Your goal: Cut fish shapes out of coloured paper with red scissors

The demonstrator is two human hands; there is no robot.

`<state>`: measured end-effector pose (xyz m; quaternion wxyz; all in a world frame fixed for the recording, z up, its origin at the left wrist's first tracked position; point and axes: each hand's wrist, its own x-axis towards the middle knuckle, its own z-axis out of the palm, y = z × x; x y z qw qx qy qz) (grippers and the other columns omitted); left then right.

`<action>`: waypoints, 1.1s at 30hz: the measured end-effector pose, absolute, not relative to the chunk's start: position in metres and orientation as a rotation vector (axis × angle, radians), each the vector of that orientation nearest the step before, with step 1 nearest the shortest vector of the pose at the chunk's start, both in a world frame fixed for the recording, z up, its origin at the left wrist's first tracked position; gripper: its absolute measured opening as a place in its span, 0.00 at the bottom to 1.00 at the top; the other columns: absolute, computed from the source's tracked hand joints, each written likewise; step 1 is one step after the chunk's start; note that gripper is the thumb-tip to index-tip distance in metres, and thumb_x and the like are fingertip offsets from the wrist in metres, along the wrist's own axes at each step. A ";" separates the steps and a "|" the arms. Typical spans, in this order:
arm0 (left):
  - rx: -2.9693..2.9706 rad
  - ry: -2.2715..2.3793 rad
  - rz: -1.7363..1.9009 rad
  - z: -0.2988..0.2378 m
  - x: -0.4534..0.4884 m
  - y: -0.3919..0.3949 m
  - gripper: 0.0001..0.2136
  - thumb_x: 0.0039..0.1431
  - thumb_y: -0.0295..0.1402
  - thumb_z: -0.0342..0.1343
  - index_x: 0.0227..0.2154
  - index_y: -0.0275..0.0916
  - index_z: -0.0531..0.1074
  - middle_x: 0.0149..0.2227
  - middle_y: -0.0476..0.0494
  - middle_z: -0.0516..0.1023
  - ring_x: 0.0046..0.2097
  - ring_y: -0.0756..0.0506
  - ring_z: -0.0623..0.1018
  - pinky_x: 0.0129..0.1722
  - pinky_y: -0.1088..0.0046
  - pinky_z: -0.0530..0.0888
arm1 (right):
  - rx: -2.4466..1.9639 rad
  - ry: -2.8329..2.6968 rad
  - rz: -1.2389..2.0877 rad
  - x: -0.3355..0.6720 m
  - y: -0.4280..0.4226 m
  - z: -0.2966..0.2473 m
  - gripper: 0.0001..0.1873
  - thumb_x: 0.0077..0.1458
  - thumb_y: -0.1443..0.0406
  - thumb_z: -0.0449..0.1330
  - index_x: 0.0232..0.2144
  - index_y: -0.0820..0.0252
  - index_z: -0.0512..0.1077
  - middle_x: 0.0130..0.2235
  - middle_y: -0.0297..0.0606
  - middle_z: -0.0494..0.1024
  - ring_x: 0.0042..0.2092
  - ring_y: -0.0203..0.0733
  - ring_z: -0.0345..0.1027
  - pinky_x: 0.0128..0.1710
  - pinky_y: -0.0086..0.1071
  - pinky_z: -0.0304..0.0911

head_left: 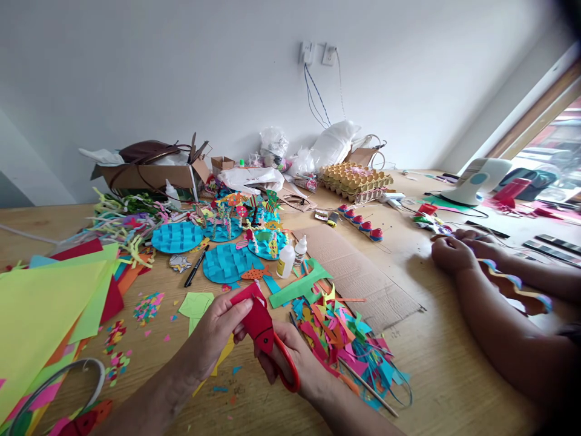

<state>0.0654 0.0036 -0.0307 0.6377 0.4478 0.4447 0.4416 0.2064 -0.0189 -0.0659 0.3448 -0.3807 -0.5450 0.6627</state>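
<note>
While the left hand (pixel 218 330) is pinching the red paper piece (pixel 255 312) by its upper left edge, thumb and fingers closed tight on it, the right hand (pixel 297 363) is wrapping its grip around the red-handled scissors (pixel 294 378), fingers threaded through the loop and closed on it. The blades are hiding behind the paper, so how far they are parted cannot be told. The paper is hanging just above the near edge of the tabletop (pixel 454 375), between the two hands, its long axis running from upper left down to lower right, and its lower end is meeting the scissors. The paper is thus lying up and to the left of the right hand's grip, touching the tool, with the left hand holding it from the far side. Just beyond the right hand, a pile of coloured paper scraps (pixel 338 333) is spreading over the tabletop, and a white glue bottle (pixel 285 260) is standing farther back beside blue woven discs (pixel 227 263). Toward the right edge, another person's hands (pixel 454 251) are resting together, well apart.
</note>
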 end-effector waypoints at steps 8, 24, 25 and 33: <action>1.009 0.988 1.025 -0.030 0.066 0.003 0.10 0.47 0.38 0.58 0.20 0.37 0.68 0.13 0.57 0.58 0.18 0.54 0.57 0.18 0.80 0.56 | -0.982 -1.420 1.690 0.204 -0.019 -0.065 0.31 0.47 0.40 0.50 0.21 0.63 0.68 0.12 0.26 0.57 0.14 0.28 0.48 0.14 0.22 0.44; 1.023 0.987 1.006 -0.030 0.067 0.004 0.12 0.47 0.39 0.57 0.19 0.37 0.65 0.14 0.57 0.58 0.18 0.54 0.56 0.18 0.80 0.56 | -0.968 -1.399 1.679 0.204 -0.020 -0.069 0.33 0.47 0.39 0.50 0.21 0.64 0.68 0.12 0.26 0.57 0.14 0.27 0.47 0.13 0.22 0.43; 1.031 0.980 1.002 -0.030 0.067 0.005 0.12 0.48 0.39 0.57 0.19 0.37 0.65 0.14 0.57 0.57 0.18 0.54 0.56 0.18 0.80 0.56 | -0.961 -1.401 1.680 0.204 -0.020 -0.069 0.32 0.47 0.39 0.50 0.21 0.64 0.68 0.12 0.26 0.57 0.14 0.27 0.47 0.13 0.22 0.42; 1.094 0.987 1.018 -0.036 0.065 0.005 0.10 0.51 0.40 0.54 0.25 0.37 0.69 0.17 0.55 0.64 0.20 0.54 0.60 0.19 0.81 0.59 | -0.976 -1.376 1.686 0.204 -0.019 -0.069 0.32 0.46 0.39 0.51 0.21 0.64 0.68 0.12 0.26 0.57 0.13 0.26 0.46 0.13 0.21 0.43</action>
